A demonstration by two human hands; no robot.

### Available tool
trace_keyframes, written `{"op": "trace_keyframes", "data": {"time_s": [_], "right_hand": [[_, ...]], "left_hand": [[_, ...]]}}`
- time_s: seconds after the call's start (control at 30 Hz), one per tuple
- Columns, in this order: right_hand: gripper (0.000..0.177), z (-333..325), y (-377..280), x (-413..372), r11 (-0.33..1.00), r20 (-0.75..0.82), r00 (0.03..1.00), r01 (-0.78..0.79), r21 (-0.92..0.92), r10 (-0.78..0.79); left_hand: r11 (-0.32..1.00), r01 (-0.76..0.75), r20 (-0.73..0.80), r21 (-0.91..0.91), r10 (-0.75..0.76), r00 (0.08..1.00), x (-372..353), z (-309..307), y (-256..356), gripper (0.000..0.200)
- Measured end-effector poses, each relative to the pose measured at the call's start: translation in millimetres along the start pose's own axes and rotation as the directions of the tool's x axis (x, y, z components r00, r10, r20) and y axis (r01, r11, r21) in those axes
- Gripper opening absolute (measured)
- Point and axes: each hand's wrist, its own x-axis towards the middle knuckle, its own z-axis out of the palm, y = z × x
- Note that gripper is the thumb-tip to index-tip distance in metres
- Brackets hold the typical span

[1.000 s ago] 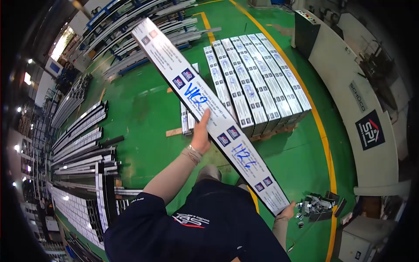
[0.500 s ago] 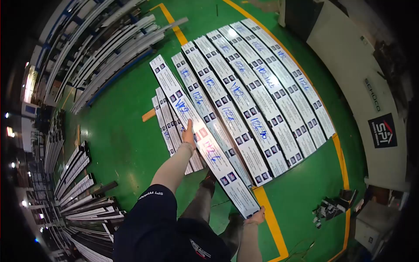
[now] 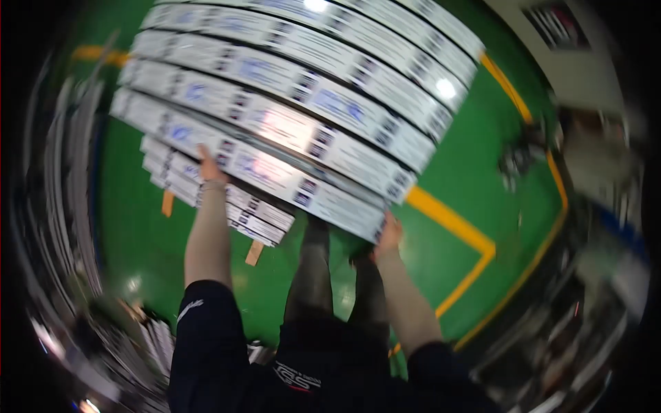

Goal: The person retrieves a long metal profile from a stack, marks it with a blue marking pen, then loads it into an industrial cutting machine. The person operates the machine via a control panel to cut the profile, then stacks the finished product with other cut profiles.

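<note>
A long white profile [image 3: 268, 171], with printed film and blue handwriting, lies slantwise in front of me. My left hand [image 3: 210, 167] grips its near edge, left of the middle; the fingers beneath are hidden. At the right end, my right hand [image 3: 390, 233] is closed around the corner. Just beyond it lies a row of similar white profiles [image 3: 351, 104], side by side, with a narrow gap to the held one. Below my left hand, a smaller group of labelled profiles [image 3: 258, 215] shows partly under the held profile.
Wooden strips [image 3: 255, 252] stick out under the smaller group. Yellow lines [image 3: 451, 219] mark the green floor. Racks of long bars [image 3: 72, 179] stand at left. Dark metal pieces [image 3: 516, 158] lie at right. My legs are below the held profile. The view is blurred.
My view has turned, so the profiles now run more crosswise. The held profile has come closer alongside the row. Both hands keep their grip.
</note>
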Motion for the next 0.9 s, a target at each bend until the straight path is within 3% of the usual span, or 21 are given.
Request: {"op": "trace_keyframes", "data": {"time_s": [0.03,0.07,0.13,0.2,0.23,0.27,0.53,0.8,0.9], "right_hand": [[0.037,1,4,-3,1.0,0.016,1.0,0.016,0.0,-0.016],[0.044,-3,16,2,0.986,0.089,0.983,0.166,-0.021,-0.163],[0.05,-16,46,34,0.881,0.071,0.949,0.313,-0.354,-0.308],[0.047,-6,25,15,0.79,0.058,0.902,0.405,-0.46,-0.428],[0.045,-6,27,22,0.87,0.089,0.93,0.366,-0.331,-0.357],[0.044,-5,28,29,0.931,0.119,0.951,0.303,-0.201,-0.284],[0.044,-6,20,29,0.902,0.137,0.935,0.351,-0.252,-0.326],[0.047,-13,27,43,0.852,0.157,0.921,0.389,-0.35,-0.355],[0.049,-15,27,42,0.85,0.181,0.919,0.393,-0.351,-0.35]], "left_hand": [[0.989,-0.073,-0.176,0.13,0.095,0.98,3,4,0,0.089],[0.975,-0.103,-0.256,0.199,0.153,0.954,-3,8,1,0.092],[0.955,-0.207,-0.228,0.213,0.254,0.94,-19,22,2,0.094],[0.947,-0.136,-0.276,0.29,0.218,0.936,-33,30,9,0.091],[0.958,-0.096,-0.293,0.272,0.177,0.939,-32,32,11,0.088],[0.974,-0.108,-0.2,0.198,0.148,0.969,-22,27,10,0.085],[0.974,-0.146,-0.066,0.176,0.159,0.985,-9,25,10,0.074],[0.972,-0.09,-0.079,0.215,0.109,0.991,-6,25,15,0.069],[0.969,-0.086,0.016,0.231,0.084,0.996,-8,24,5,0.064]]}}
